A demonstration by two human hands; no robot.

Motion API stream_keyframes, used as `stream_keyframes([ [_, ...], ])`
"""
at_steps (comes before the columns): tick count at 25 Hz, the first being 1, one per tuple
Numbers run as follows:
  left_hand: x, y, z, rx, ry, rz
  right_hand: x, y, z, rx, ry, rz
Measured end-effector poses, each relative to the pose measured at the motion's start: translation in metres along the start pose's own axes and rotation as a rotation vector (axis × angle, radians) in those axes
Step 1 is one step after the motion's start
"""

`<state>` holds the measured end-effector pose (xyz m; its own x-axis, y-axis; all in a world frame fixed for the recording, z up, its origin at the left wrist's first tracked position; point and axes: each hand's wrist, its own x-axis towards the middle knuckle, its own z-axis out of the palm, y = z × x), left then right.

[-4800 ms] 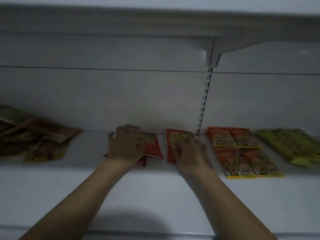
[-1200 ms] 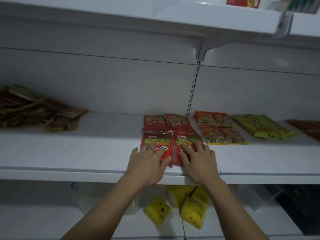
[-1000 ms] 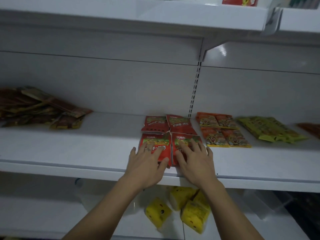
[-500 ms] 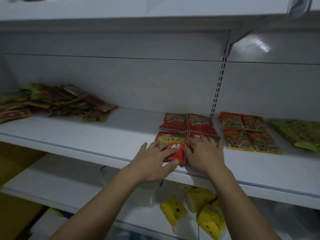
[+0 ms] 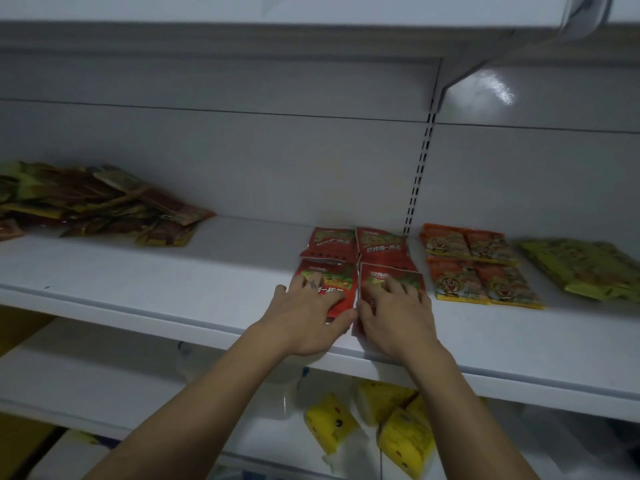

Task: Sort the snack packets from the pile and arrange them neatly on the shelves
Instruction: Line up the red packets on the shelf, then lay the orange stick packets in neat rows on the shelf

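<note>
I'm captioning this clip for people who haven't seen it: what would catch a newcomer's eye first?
First, the two hands at centre: the left hand and right hand lie flat on the front pair of red snack packets, laid two by two on the white shelf. Next, the orange packets in the same tidy grid to their right, against the jumbled pile far left.

Left of the red snack packets [image 5: 358, 265] the shelf [image 5: 225, 271] lies bare up to the jumbled packet pile [image 5: 104, 206]. To their right, orange packets [image 5: 478, 268] sit close beside them, green packets [image 5: 585, 268] beyond. The upper shelf [image 5: 311, 26] overhangs them.
</note>
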<state>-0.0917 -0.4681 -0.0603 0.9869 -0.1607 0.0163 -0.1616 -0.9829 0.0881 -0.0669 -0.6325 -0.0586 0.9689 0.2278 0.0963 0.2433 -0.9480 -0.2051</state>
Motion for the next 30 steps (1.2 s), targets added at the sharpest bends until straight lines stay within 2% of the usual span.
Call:
stream_keyframes([
  [6, -0.013, -0.025, -0.017, -0.031, 0.100, -0.050, 0.022, -0.036, -0.030, -0.014, 0.049, -0.121],
  [13, -0.047, -0.120, -0.036, 0.022, 0.197, -0.336, 0.062, -0.147, -0.025, -0.039, -0.003, -0.382],
  [17, -0.068, -0.191, -0.044, 0.024, 0.222, -0.467, 0.085, -0.218, -0.009, -0.048, -0.047, -0.473],
  [21, -0.078, -0.268, -0.041, 0.044, 0.249, -0.517, 0.120, -0.291, 0.021, 0.026, -0.078, -0.469],
  [26, -0.066, -0.366, -0.041, 0.045, 0.275, -0.474, 0.175, -0.368, 0.068, 0.066, -0.111, -0.369],
  [30, -0.037, -0.426, -0.039, 0.044, 0.332, -0.379, 0.217, -0.397, 0.083, 0.089, -0.009, -0.244],
])
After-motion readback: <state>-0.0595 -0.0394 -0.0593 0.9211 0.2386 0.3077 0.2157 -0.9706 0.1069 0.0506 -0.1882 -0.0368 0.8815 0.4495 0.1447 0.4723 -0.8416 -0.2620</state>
